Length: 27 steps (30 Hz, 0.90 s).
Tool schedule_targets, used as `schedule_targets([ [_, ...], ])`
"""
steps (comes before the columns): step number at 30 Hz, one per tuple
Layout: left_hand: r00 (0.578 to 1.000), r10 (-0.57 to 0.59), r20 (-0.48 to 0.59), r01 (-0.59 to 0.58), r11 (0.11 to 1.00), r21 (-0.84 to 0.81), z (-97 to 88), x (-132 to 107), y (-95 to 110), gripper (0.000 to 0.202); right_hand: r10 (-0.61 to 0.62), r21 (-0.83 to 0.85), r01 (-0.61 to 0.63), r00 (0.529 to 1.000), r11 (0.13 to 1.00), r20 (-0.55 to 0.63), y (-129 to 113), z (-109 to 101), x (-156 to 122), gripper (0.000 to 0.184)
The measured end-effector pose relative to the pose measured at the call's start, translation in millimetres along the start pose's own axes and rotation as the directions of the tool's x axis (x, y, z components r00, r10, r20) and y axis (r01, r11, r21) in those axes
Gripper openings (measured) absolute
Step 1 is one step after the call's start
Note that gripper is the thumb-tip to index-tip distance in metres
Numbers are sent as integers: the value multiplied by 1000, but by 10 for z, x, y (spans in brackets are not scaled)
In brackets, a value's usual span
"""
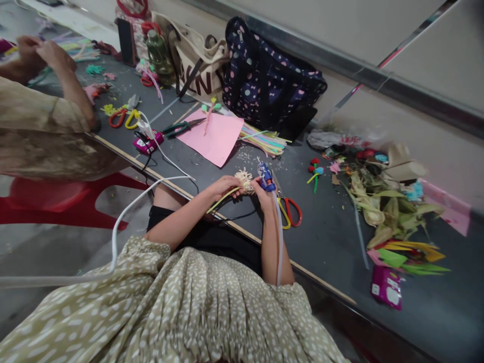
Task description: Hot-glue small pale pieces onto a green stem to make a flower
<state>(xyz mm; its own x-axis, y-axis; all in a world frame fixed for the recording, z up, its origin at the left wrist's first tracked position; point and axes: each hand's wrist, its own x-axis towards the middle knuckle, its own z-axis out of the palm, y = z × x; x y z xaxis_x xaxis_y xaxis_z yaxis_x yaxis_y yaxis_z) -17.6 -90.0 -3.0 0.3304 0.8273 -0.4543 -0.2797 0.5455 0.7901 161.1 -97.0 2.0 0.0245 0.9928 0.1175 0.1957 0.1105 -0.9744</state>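
My left hand (pixel 223 186) is closed on a thin yellow-green stem (pixel 227 197) that ends in a pale straw flower head (pixel 245 180), held over the near edge of the dark table (pixel 325 237). My right hand (pixel 264 194) grips a blue glue gun (pixel 266 177), its nozzle close beside the flower head. The gun's pale cord (pixel 279 237) runs down along my right forearm.
Red-and-yellow scissors (pixel 290 212) lie right of my hands. Pink paper (pixel 215 136), green pliers (pixel 181 127), straws (pixel 264 141) and two bags (pixel 264 80) sit behind. Corn husks and paper scraps (pixel 389 212) pile at the right. Another person (pixel 49 121) works at the left.
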Motion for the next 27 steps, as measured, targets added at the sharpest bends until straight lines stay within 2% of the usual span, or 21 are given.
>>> schedule_targets([
  [6,1000,4,26,-4,1000,0,-11,3,-14,17,14,-2,-14,1000,1000,6,-52,-3,-13,25],
  [16,1000,24,11,-24,999,-30,-25,64,-74,18,-83,-153,74,995,985,-58,-34,26,-30,25],
  [27,999,32,32,-32,999,-11,-35,80,-85,21,-133,-176,120,989,977,-64,-9,30,-31,25],
])
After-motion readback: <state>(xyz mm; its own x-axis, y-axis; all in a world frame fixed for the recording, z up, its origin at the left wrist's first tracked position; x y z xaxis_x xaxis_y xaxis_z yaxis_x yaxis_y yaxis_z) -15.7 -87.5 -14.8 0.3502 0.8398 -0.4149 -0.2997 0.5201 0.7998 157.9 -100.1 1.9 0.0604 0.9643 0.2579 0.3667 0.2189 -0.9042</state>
